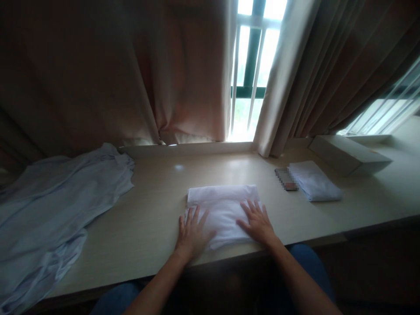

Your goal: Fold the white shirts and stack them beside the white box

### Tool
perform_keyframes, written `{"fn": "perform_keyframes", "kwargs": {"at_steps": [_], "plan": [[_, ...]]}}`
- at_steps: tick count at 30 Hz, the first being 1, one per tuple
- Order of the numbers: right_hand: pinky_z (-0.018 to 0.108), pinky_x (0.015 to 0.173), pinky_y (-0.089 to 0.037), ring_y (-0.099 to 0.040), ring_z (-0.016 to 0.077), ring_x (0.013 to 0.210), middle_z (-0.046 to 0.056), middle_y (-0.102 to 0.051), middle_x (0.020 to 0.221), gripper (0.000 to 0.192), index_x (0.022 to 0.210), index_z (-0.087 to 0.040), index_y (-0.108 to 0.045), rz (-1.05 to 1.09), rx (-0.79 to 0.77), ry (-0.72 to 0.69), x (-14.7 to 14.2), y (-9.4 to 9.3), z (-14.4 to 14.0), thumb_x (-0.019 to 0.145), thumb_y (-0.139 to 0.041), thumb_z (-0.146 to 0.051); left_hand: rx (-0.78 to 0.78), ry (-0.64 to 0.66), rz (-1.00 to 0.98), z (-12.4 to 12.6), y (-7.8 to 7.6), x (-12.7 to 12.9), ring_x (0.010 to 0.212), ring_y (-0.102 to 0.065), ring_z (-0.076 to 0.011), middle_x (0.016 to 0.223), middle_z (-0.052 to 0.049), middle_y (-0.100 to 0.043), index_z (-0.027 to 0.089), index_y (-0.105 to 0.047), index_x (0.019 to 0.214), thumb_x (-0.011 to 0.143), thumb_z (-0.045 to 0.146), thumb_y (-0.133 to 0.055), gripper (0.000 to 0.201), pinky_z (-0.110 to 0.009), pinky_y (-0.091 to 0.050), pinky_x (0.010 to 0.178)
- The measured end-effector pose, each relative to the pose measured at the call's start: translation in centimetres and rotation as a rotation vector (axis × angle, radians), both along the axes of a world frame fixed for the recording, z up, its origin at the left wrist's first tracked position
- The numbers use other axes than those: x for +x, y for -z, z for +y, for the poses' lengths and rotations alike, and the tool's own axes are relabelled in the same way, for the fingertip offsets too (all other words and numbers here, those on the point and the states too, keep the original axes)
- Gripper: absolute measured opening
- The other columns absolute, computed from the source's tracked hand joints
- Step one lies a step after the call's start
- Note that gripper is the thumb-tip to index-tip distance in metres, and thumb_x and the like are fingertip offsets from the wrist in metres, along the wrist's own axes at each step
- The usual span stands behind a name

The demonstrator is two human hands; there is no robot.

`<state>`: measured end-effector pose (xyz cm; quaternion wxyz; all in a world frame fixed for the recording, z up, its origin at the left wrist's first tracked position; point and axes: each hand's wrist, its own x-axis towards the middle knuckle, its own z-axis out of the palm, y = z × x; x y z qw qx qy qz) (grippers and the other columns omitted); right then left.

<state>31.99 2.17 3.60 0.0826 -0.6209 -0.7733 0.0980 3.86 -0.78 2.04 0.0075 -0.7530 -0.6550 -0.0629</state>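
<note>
A folded white cloth (225, 205) lies flat near the front edge of the desk, its exact kind not clear. On its left side rests my left hand (193, 234), fingers spread and a little blurred. My right hand (257, 223) lies flat across the cloth's right side, its fingers apart too. Both palms face down, and neither hand grips anything. Some creases show in the cloth between the hands.
Loose white cloth (65, 197) is heaped on the desk's left. To the right lie a phone-like object (286, 179), pixelated, and another folded white cloth (315, 180). Behind them sits a box-shaped piece (349, 153). Curtains (193, 74) hang along the back.
</note>
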Motion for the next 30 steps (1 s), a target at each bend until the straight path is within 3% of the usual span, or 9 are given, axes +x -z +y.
{"fn": "perform_keyframes", "kwargs": {"at_steps": [11,30], "plan": [[0.056,0.116,0.000,-0.006,0.0315,0.148,0.003,-0.015,0.162,0.079,0.152,-0.034,-0.025,-0.018,-0.027,-0.013,0.7,-0.1,3.1,0.086,-0.030,-0.077,-0.021,-0.017,-0.017,2.7,-0.2,0.6,0.148,-0.005,-0.0351,0.162,-0.007,-0.014,0.032,-0.029,0.150,0.084,0.069,-0.039,0.077,-0.062,-0.003,0.115],[0.057,0.116,-0.002,-0.006,0.0309,0.148,0.001,-0.014,0.162,0.077,0.152,-0.035,-0.026,0.002,-0.003,-0.007,0.6,0.4,3.1,0.087,-0.030,-0.076,-0.008,-0.023,-0.031,2.5,-0.3,0.5,0.148,-0.007,-0.0338,0.161,-0.007,-0.017,0.032,-0.032,0.149,0.085,0.065,-0.043,0.073,-0.061,-0.004,0.115]]}}
